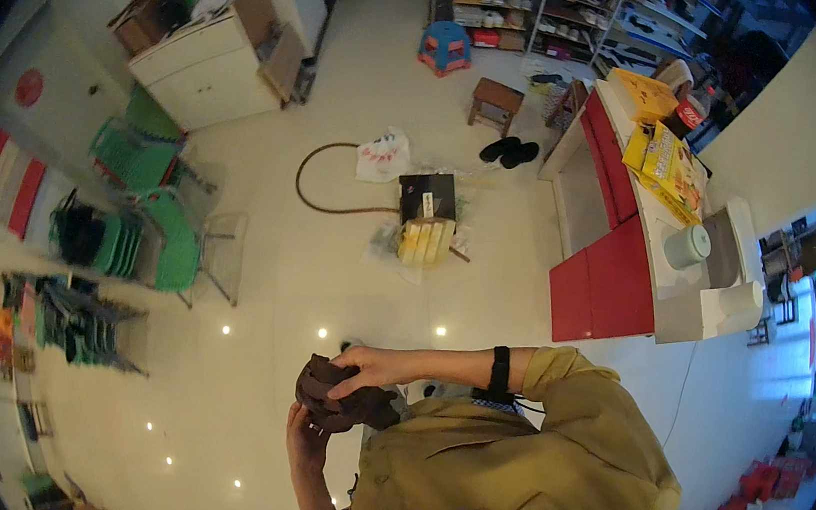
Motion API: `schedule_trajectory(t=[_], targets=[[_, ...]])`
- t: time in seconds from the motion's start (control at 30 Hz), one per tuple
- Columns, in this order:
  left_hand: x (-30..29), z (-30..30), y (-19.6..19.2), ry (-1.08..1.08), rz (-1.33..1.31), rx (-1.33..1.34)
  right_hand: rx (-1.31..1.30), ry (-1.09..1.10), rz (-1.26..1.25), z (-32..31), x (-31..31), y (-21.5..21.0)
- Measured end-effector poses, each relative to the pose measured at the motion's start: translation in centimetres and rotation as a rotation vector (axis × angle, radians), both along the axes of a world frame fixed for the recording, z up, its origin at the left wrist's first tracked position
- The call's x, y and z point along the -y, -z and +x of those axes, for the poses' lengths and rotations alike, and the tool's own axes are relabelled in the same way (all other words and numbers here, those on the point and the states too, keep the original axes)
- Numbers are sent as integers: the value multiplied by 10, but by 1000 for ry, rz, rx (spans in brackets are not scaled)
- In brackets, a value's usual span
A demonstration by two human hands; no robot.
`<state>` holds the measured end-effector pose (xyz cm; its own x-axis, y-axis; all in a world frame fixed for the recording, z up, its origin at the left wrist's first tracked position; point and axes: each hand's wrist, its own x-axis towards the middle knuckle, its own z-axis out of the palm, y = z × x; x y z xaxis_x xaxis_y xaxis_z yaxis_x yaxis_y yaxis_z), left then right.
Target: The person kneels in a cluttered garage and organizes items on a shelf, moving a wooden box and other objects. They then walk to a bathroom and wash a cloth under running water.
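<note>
A: What does the person have in hand?

B: A dark brown bundle of cloth (pixel 344 396), crumpled, held up in front of the chest in the lower middle of the view. It hangs in the air, touching no surface, which suits something being folded or turned over between two hands.

A: How do the hands sit on it?

B: The right hand (pixel 370 364) comes in from three o'clock, forearm nearly level, and lies over the top of the bundle with fingers curled down around it, closed on the cloth. The left hand (pixel 307 437) rises from six o'clock, palm toward the bundle, fingers half spread and pressed against its lower left side. It looks more like a support than a tight grasp.

A: And around them?

B: A black band (pixel 499 370) on the right wrist, an olive shirt (pixel 514 469) filling the view at five o'clock. On the pale floor at twelve o'clock stands a dark box with yellow packs (pixel 427 219). At two o'clock is a red and white counter (pixel 618 269); at nine o'clock, stacked green chairs (pixel 143 240).
</note>
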<state>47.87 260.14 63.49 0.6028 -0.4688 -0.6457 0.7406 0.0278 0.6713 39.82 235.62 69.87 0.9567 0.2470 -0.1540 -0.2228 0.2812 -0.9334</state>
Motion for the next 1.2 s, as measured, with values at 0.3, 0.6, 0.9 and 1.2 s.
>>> schedule_trajectory(t=[0.3, 0.6, 0.9, 1.2], targets=[[162, 268, -7, 296, -73, 46, -31, 291, 72, 197, 127, -15], [333, 431, -10, 581, -10, -82, -64, 603, 164, 301, 249, -1], [461, 599, -18, 626, -67, 28, 88, 602, 143, 467, 388, -2], [589, 665, -36, 706, -21, -77, 104, 653, 109, 555, 491, -7]])
